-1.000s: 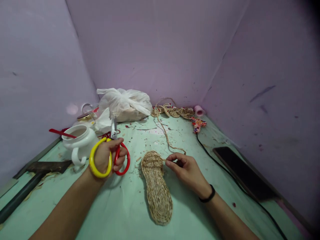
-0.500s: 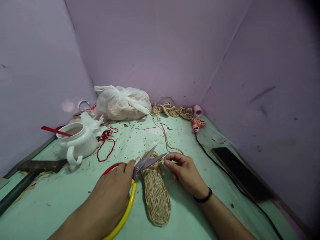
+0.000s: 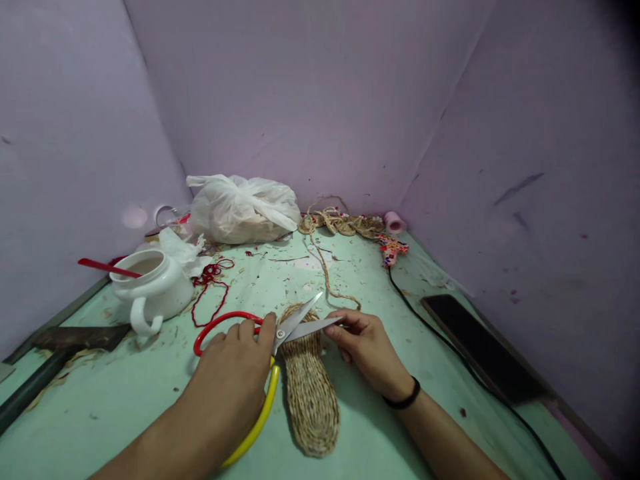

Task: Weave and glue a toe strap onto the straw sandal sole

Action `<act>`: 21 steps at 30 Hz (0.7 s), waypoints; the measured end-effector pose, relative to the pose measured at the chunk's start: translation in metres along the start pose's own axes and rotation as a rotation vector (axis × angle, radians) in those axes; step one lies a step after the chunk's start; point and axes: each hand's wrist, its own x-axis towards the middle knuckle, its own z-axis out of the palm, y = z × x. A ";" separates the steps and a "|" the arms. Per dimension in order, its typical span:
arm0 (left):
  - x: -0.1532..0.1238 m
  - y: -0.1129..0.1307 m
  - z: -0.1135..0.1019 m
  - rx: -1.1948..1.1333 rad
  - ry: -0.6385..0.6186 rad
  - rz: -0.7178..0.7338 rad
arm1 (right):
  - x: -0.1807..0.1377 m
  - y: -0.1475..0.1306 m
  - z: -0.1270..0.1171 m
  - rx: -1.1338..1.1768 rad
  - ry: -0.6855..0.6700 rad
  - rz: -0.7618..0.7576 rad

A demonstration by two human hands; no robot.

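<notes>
Having been swung in from the left, the scissors are being gripped blades-apart by the left hand over the near sole's far end, apparently being aligned with a hidden strand being pinched by the right hand.

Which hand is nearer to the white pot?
Left. The left hand, holding the scissors, is to the right of the white pot; the right hand is farther right, past the woven piece.
</notes>
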 end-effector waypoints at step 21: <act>0.007 0.010 -0.006 -0.067 0.005 0.092 | -0.003 -0.005 0.002 0.008 -0.013 -0.051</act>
